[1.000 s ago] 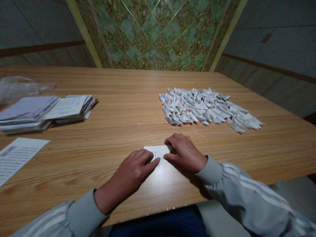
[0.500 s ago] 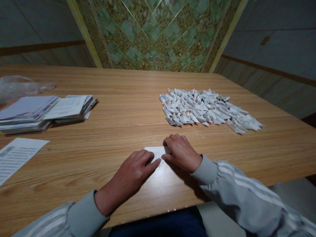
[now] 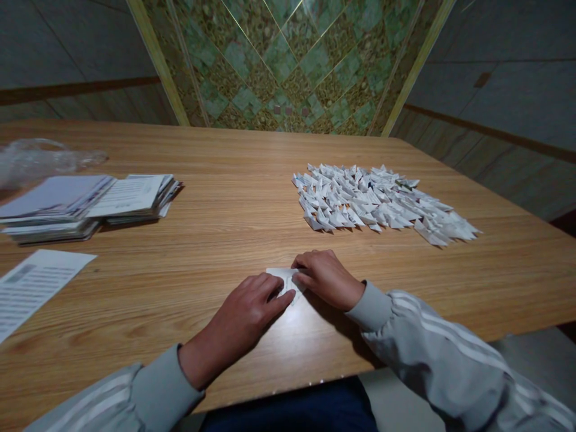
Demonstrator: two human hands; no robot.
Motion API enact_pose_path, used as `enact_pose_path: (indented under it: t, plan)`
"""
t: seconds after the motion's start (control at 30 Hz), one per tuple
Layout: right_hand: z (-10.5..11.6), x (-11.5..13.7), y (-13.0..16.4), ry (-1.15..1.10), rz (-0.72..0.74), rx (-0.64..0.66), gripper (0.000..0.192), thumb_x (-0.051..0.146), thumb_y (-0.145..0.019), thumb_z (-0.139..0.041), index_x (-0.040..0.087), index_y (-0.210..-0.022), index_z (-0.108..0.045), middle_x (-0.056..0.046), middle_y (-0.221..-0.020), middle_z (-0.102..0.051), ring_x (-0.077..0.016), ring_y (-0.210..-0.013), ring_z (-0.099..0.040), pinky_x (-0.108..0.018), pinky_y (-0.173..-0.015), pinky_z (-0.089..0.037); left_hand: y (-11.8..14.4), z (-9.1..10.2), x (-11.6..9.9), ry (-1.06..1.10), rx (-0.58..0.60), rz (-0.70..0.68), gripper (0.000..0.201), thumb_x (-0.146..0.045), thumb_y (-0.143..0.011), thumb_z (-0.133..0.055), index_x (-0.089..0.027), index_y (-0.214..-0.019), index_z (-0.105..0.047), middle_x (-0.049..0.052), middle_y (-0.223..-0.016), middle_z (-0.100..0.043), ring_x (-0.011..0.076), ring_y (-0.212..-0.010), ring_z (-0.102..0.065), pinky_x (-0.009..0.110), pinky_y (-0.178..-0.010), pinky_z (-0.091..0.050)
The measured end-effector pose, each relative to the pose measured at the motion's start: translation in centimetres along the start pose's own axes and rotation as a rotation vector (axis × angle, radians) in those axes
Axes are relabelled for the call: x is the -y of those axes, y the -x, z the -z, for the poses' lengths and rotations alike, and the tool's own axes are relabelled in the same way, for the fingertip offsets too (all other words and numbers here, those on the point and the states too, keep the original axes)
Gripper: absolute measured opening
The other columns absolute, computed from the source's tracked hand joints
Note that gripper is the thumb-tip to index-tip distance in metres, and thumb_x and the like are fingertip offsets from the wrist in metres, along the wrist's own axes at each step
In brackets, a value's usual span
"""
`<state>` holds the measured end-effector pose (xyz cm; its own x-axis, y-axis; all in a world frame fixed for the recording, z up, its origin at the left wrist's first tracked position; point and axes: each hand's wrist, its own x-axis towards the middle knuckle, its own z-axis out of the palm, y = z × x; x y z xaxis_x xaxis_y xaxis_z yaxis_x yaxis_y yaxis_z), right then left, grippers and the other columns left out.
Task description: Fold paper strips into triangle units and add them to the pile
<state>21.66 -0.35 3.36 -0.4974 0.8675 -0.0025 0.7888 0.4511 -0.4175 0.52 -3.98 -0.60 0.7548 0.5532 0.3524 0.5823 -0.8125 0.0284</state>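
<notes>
My left hand (image 3: 245, 312) lies palm down on the table (image 3: 234, 180), wrist low, fingers stretched forward and flat, the fingertips pressing on the near left part of a small slip of paper (image 3: 283, 277). It grips nothing; it only holds the slip down. My right hand (image 3: 326, 277) comes in from the right with the knuckles raised and the fingers curled, their tips pinching and pressing the right end of the same slip against the wood. Both grey sleeves with pale stripes reach to my wrists.

The slip is white with faint print on it, lying flat near the front edge of the table, right in front of me. Most of it is covered by my fingers, so I cannot tell how it is folded.

Farther back on the right lies a spread heap of folded paper pieces (image 3: 382, 203), small white pointed shapes. On the left sit stacks of paper (image 3: 85, 204), a printed sheet (image 3: 31, 288) nearer me, and a crumpled clear plastic bag (image 3: 40, 157) behind them.
</notes>
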Motion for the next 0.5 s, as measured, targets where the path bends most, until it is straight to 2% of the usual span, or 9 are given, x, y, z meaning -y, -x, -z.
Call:
enact_pose_path:
  t: [0.2,0.33,0.5]
  plan:
    - [0.12,-0.21,0.58,0.074,0.092,-0.049,0.008,0.02,-0.091,-0.068,0.019,-0.098,-0.071,-0.005,-0.091,-0.07,-0.0186,-0.087,-0.057,-0.03,-0.075,-0.034,-0.15,0.23,-0.17,0.012,-0.008,0.007,0.021,-0.019,-0.101,-0.047,-0.02,-0.112,-0.065,0.007,-0.09,-0.061,0.0204,-0.079,-0.051,0.033,-0.067,-0.04]
    - [-0.11,-0.23,0.56,0.062,0.054,-0.126,0.006,0.023,-0.087,-0.073,0.018,-0.089,-0.072,-0.004,-0.088,-0.068,-0.0196,-0.086,-0.056,-0.03,-0.073,-0.034,-0.11,0.22,-0.11,0.016,-0.008,0.009,0.02,-0.02,-0.101,-0.048,-0.02,-0.113,-0.064,0.007,-0.093,-0.062,0.0208,-0.081,-0.052,0.033,-0.068,-0.041]
    - [-0.33,-0.54,0.09,0.033,0.052,-0.138,0.009,0.024,-0.085,-0.077,0.018,-0.08,-0.073,-0.003,-0.079,-0.069,-0.0182,-0.08,-0.057,-0.03,-0.071,-0.034,-0.07,0.13,-0.1,0.031,-0.038,0.017,0.021,-0.021,-0.101,-0.049,-0.022,-0.114,-0.065,0.007,-0.093,-0.064,0.0209,-0.082,-0.055,0.033,-0.068,-0.043]
